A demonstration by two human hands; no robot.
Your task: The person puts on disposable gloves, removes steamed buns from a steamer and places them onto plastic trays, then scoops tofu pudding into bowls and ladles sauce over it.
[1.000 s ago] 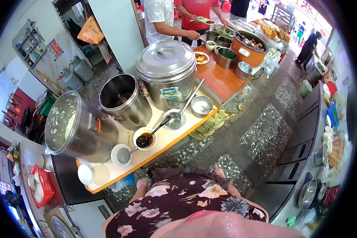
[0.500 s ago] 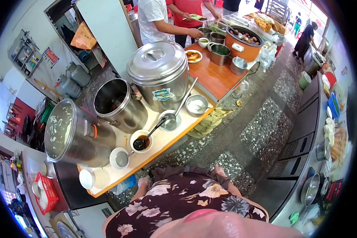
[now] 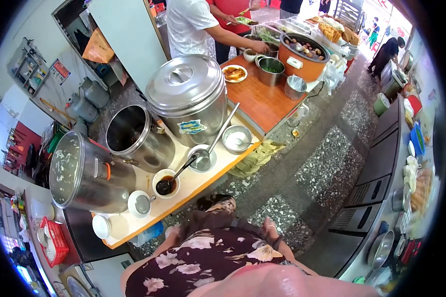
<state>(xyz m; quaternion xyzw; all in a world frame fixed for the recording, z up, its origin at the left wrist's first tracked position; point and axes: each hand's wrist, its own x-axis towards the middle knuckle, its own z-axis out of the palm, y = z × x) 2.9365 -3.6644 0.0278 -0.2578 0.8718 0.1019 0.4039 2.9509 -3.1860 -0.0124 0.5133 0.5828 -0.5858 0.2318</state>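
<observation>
Neither of my hands shows; only my floral clothing [image 3: 203, 260] and feet appear at the bottom. In front of me stands a counter [image 3: 134, 232] with a big lidded steel pot [image 3: 183, 94], an open dark-insided pot [image 3: 146, 143] and a pot of pale liquid with white bits [image 3: 67, 168]. Along its near side are a bowl of dark sauce [image 3: 166, 184] with a ladle in it, a bowl with a long-handled ladle [image 3: 203, 159], a small bowl with a ladle [image 3: 139, 204] and a steel bowl of white contents [image 3: 237, 139]. Stacked white bowls [image 3: 101, 226] stand at the left end.
Beyond is a wooden table [image 3: 262, 106] with an orange cooker [image 3: 302, 59] and a plate of food [image 3: 234, 74]. A person in white [image 3: 188, 29] reaches over it, beside a person in red. A steel counter [image 3: 364, 198] lines the right; green sacking [image 3: 257, 157] lies on the floor.
The view has shifted, so the counter and pots sit slightly further left and lower. The person in white has moved their hand to the right among the pots.
</observation>
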